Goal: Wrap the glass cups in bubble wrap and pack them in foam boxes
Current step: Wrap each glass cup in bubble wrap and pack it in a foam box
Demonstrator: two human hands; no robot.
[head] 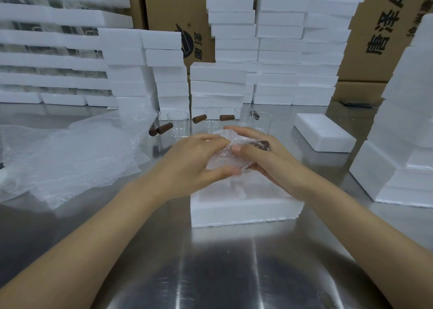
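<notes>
The left hand [194, 161] and right hand [267, 155] curl around the bubble-wrapped cup [222, 157], holding its wrap closed. The foam box [243, 211] lies just beneath them, probably to receive it.

A box [243, 211] is set on the table [210, 273]; wrap [70, 158] is spread to its left, cups [178, 120] are ranged behind it, stacks [276, 41] are piled behind those.

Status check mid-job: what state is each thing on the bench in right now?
Left hand: gripping the wrapped cup.
Right hand: gripping the wrapped cup.
Wrapped cup: swathed in bubble wrap, held above the foam box.
Foam box: open, no lid.
Bare glass cups: upright, unwrapped.
Bubble wrap sheets: loose, spread flat.
Foam stacks: piled at the back.
</notes>
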